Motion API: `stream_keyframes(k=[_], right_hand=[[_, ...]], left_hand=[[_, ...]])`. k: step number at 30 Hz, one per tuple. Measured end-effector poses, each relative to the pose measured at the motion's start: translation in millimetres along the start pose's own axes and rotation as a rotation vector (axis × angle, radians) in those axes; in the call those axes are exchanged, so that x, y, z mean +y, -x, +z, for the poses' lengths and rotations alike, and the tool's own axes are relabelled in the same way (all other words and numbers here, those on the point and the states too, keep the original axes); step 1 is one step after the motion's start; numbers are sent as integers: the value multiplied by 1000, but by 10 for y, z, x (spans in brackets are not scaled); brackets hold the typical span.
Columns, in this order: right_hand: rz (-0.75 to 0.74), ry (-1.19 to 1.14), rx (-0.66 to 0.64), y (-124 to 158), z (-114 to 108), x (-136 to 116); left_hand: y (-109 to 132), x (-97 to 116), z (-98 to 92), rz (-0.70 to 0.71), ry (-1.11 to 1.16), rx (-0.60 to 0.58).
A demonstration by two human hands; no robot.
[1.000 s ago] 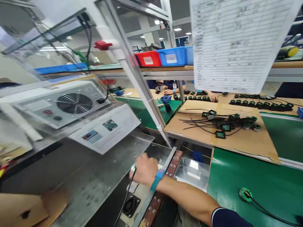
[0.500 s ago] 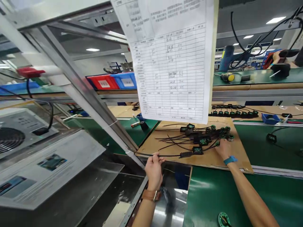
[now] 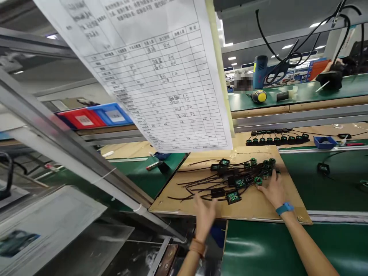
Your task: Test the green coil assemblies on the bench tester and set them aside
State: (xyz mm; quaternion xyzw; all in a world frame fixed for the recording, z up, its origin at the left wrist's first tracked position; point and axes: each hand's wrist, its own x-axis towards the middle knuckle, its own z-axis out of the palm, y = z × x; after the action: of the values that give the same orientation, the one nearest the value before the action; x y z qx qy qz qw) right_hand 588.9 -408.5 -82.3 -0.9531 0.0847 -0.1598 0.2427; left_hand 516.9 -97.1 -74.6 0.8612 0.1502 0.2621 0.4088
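Note:
A bundle of black cables [image 3: 198, 184] with small green circuit boards [image 3: 233, 197] in black housings lies on a sheet of cardboard [image 3: 184, 207]. At the bundle's right end sit several round green-and-black parts [image 3: 258, 181], wired to the boards. My left hand [image 3: 204, 216], blurred by motion, is at the front edge of the cardboard by the cable ends, its fingers apart with nothing in them. My right hand [image 3: 274, 191], with a blue wristband, rests over the cardboard beside the round parts. Its thumb and fingers are spread; whether the fingertips touch those parts is unclear.
A printed form [image 3: 172, 84] hangs in front, hiding part of the shelf. A metal post [image 3: 94, 165] slants at left. Behind the cardboard are a row of black parts [image 3: 276, 141] and a blue tray [image 3: 324, 142]. A heat gun [image 3: 260, 73] stands on the upper shelf.
My left hand has let go of a cable, which now lies on the cardboard with the others. My right hand's fingers have spread from the round parts. The view has shifted.

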Motion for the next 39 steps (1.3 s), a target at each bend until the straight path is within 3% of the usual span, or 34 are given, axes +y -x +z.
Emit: stream_keyframes(k=[3,7,16,21,28,32,36,39], right_hand=[[68,19,-75,-173,52,166],[64,40,-182,-484,152,191],[44,101,-39,-693,395,186],[64,58,-43,-793,395,73],[83,73,-155,-1092,213,-219],[21,123,-198,-1268,77,-174],[-18,182,-200,-1273,-403,278],[153,281,-120,-1088,-915,898]], left_hand=[[353,95,434,115,-160,-180],[281,167,841,145,-451,-189],[-380,117,1027,187,-580,-211],[-725,152,1187,160,-584,-209],[-947,98,1339,162,-544,-172],[-926,70,1375,181,-486,-168],[-989,31,1346,164,-314,-199],[-1008,-12,1229,163,-226,-233]])
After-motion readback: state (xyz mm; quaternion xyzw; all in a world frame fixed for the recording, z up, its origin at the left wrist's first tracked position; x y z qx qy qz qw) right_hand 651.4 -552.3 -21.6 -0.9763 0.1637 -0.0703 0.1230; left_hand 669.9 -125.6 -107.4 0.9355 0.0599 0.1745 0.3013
